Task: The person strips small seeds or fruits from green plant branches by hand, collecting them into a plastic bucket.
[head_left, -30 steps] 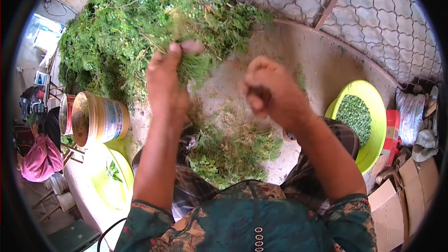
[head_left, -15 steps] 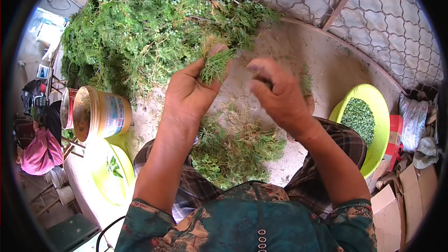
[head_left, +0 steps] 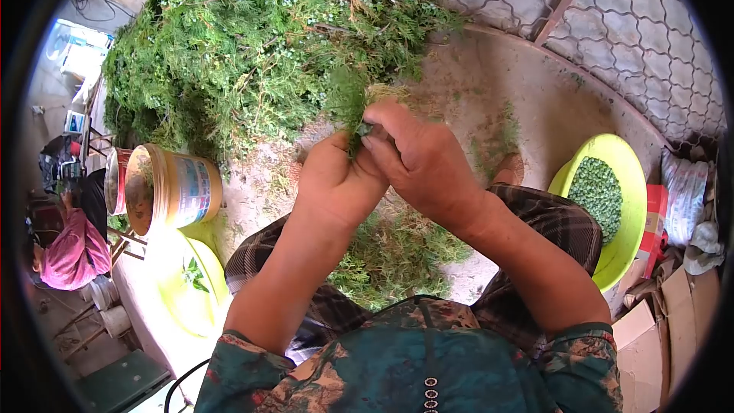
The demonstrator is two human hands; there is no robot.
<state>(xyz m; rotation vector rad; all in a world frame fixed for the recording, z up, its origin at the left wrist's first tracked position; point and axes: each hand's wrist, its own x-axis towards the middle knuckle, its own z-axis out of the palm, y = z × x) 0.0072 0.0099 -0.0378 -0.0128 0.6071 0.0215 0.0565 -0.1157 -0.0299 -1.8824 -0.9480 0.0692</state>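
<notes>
My left hand (head_left: 336, 183) grips a green leafy sprig (head_left: 353, 101) that sticks up above my fingers. My right hand (head_left: 417, 157) presses against the left one, its fingertips pinching the same sprig near its base. A large heap of green branches (head_left: 245, 38) lies just beyond both hands. Below my hands, between my knees, sits a smaller pile of stripped green bits (head_left: 390, 252).
A yellow-green basin (head_left: 625, 243) with small green pieces stands at the right. A tipped tin can (head_left: 168, 187) and a second yellow-green basin (head_left: 180, 294) lie at the left. Cardboard (head_left: 657, 321) and bags (head_left: 680, 183) crowd the right edge. A person in pink (head_left: 65, 248) sits far left.
My hands were apart, the left holding a sprig up. They have come together lower down, and my right fingers now pinch the sprig that the left holds.
</notes>
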